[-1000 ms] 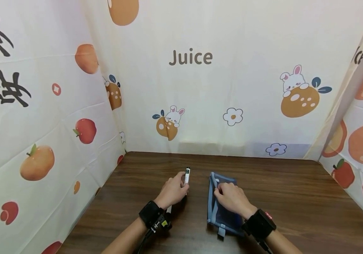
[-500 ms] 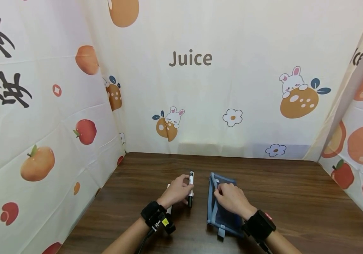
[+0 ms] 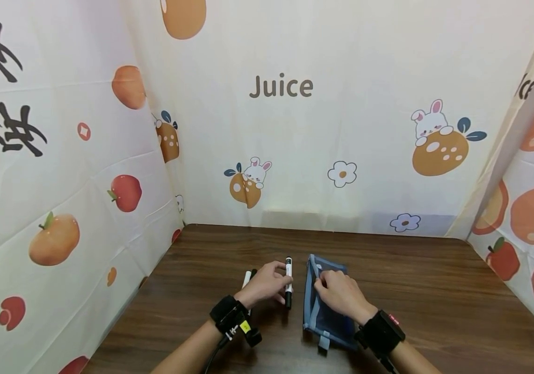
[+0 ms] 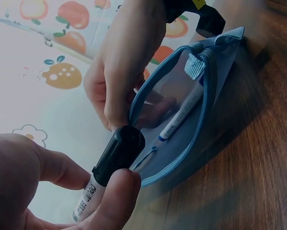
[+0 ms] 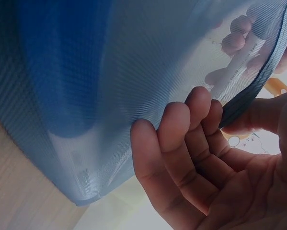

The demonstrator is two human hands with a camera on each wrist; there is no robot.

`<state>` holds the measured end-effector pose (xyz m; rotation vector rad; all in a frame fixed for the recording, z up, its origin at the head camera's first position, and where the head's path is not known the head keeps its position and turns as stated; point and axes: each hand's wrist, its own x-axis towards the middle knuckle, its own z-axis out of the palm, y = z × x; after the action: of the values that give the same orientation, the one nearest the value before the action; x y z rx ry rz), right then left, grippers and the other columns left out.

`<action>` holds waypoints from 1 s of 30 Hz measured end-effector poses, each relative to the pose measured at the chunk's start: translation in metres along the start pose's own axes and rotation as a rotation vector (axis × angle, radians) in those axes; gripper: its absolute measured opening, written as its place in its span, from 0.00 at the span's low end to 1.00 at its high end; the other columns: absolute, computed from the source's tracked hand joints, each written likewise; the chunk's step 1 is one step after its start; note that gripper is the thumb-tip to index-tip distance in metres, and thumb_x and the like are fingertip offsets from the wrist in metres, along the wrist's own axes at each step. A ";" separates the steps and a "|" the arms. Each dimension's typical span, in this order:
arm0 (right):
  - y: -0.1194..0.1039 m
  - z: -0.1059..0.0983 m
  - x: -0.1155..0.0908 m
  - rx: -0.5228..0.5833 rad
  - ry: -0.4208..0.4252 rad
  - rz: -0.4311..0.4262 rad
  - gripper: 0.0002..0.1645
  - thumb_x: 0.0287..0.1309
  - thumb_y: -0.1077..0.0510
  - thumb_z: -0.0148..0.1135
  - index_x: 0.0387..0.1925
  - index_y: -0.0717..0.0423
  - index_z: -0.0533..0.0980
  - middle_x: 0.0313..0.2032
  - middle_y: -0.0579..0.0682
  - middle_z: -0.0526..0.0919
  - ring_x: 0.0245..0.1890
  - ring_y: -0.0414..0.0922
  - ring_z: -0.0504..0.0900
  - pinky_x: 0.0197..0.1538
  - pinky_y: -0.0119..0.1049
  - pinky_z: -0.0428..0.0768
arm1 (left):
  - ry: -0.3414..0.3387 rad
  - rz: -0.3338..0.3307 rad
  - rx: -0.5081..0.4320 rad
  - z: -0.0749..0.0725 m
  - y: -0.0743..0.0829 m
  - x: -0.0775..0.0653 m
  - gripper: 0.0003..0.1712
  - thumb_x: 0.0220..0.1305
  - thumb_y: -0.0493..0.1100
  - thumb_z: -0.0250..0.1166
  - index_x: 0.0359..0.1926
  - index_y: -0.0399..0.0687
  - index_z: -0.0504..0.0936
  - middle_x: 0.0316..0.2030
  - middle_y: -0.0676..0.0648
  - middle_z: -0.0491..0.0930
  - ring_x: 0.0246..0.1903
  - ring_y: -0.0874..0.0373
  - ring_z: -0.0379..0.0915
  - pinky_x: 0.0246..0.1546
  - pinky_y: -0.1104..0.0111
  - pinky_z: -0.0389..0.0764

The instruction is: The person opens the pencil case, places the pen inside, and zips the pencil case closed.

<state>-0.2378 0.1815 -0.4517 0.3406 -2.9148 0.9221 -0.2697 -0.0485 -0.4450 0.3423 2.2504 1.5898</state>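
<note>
My left hand [image 3: 267, 284] pinches a whiteboard marker [image 3: 289, 283] with a white barrel and black cap, just left of a blue mesh zip pouch [image 3: 337, 326]. In the left wrist view the black cap [image 4: 118, 153] points toward the pouch's gaping mouth. My right hand [image 3: 342, 295] pinches the pouch's far-side rim [image 4: 155, 84] between thumb and fingers, holding the opening apart. Through the mesh a white marker with blue ends [image 4: 181, 112] lies inside. Up close in the right wrist view, a blue shape [image 5: 62, 72] shows blurred behind the mesh.
Beside my left wrist lies a white marker [image 3: 247, 278], partly hidden by the hand, with a dark tip [image 3: 253, 272] next to it. The brown wooden table [image 3: 412, 291] ends at a printed curtain [image 3: 295, 135] behind and on both sides.
My left hand has carried the marker to the right, closer to the pouch, and the marker now stands more upright in view. My right hand keeps its hold on the rim.
</note>
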 end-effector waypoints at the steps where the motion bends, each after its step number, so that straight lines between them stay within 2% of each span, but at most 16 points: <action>1: 0.000 0.000 0.000 0.001 -0.003 0.003 0.22 0.75 0.58 0.59 0.20 0.49 0.72 0.17 0.42 0.68 0.16 0.39 0.69 0.23 0.31 0.63 | -0.004 0.002 -0.001 0.001 0.000 0.000 0.33 0.75 0.41 0.66 0.74 0.36 0.67 0.35 0.46 0.88 0.26 0.57 0.82 0.31 0.63 0.88; 9: 0.001 -0.001 0.000 -0.005 0.005 0.009 0.20 0.75 0.59 0.59 0.22 0.49 0.73 0.17 0.43 0.69 0.16 0.39 0.70 0.22 0.31 0.64 | -0.045 0.029 0.010 0.008 0.000 0.003 0.30 0.76 0.43 0.67 0.72 0.37 0.70 0.33 0.46 0.87 0.23 0.59 0.81 0.33 0.62 0.88; 15: 0.002 0.001 0.000 -0.004 0.017 -0.016 0.21 0.75 0.60 0.59 0.21 0.49 0.72 0.17 0.42 0.67 0.15 0.38 0.67 0.22 0.32 0.62 | -0.043 0.047 -0.014 0.016 0.001 0.002 0.31 0.76 0.42 0.67 0.72 0.34 0.69 0.32 0.45 0.86 0.21 0.59 0.80 0.32 0.58 0.89; 30: 0.001 0.001 0.000 0.035 -0.004 0.010 0.20 0.76 0.59 0.58 0.23 0.50 0.73 0.18 0.43 0.68 0.16 0.39 0.69 0.21 0.32 0.64 | -0.039 0.032 -0.044 0.029 0.000 0.005 0.28 0.75 0.40 0.67 0.69 0.34 0.70 0.31 0.45 0.86 0.22 0.59 0.81 0.33 0.57 0.89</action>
<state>-0.2384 0.1817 -0.4527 0.3302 -2.9092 0.9766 -0.2623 -0.0214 -0.4542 0.3960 2.1880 1.6322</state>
